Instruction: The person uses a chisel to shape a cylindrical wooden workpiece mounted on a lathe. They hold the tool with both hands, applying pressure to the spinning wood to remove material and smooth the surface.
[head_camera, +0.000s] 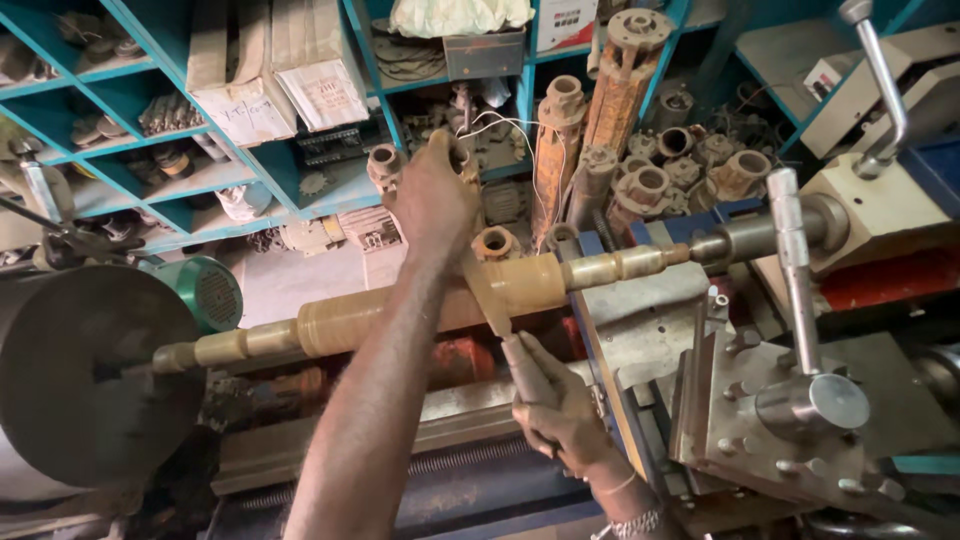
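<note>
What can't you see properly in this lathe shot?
Head view:
- Tool across the shaft: its far end is covered by the left hand, its handle by the right hand.
- Chuck: cut off by the left edge.
- Shelf parts: too small and dim to identify.

tool post (790, 400) crowding the shaft (420, 305) rightward, open room leftward

This is a machine workshop, likely one that repairs motors or pumps. A metal lathe (640, 400) fills the foreground, its chuck (70, 380) at the left edge and its tailstock (860, 215) at the right, with a long stepped shaft (400, 310) mounted between them. Behind it, blue shelves (200, 180) hold worn metal housings (650, 185), cardboard boxes (290, 80) and greasy spare parts.
</note>
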